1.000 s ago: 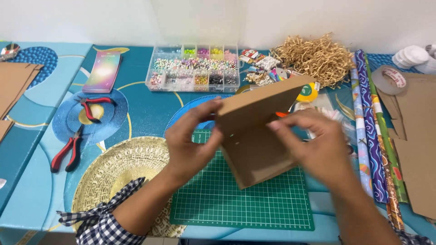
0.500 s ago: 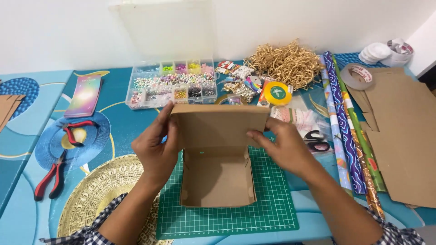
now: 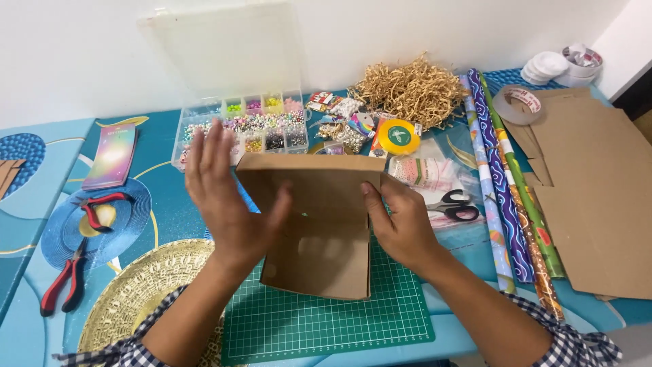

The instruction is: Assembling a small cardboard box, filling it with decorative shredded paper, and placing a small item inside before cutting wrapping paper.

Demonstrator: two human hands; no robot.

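Brown cardboard box (image 3: 319, 224) at frame centre, plain, lid flap raised, over green cutting mat (image 3: 326, 319). Left hand (image 3: 227, 204) spread flat beside it; right hand (image 3: 401, 221) gripping right wall.

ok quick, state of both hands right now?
Left hand: open, fingers spread, thumb against the cardboard box, gripping nothing.
Right hand: closed on the box's right edge.

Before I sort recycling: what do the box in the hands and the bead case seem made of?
Box: looks like brown cardboard, matte, with sharp folded creases. Bead case: probably clear hard plastic, see-through lid and compartments.
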